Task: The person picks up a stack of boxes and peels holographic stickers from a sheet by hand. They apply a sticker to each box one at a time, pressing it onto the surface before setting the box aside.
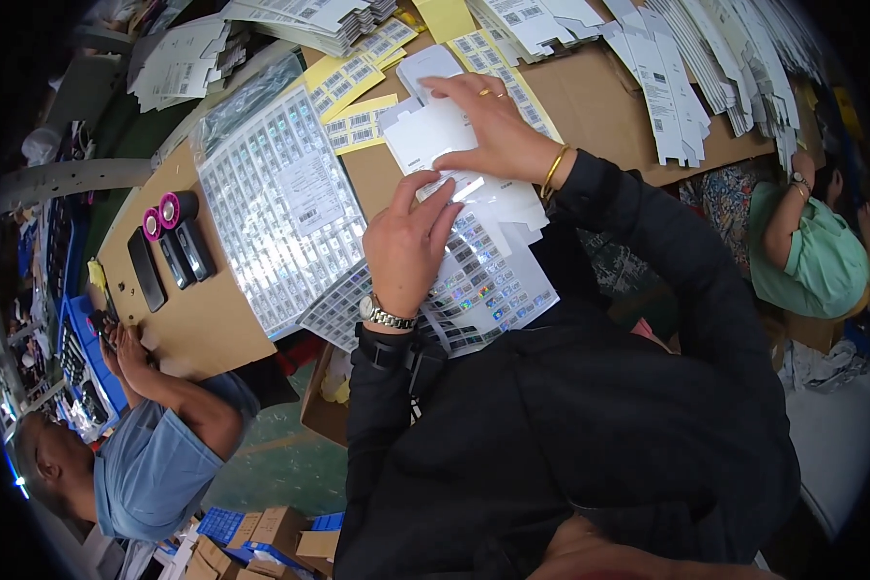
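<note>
A flat white carton blank point(418, 140) lies on the brown cardboard worktop before me, its grey-white end flap pointing away. My right hand point(498, 135) rests across it, with thumb and fingers spread apart and touching its surface. Beside the carton's near left edge is my left hand point(408, 246), its thumb and index fingertips brought together. Whatever may be between those tips is too small to make out. Under my left wrist and nearer to me lies a curved sheet of shiny holographic stickers point(498, 285); my hand and wrist cover part of it.
A large sheet of silvery labels in clear plastic point(251, 184) lies to the left. Yellow barcode label sheets point(358, 72) and stacked carton blanks point(648, 77) line the far side. A phone point(146, 269) and pink-ended rolls point(169, 210) sit further left. People sit at left and right.
</note>
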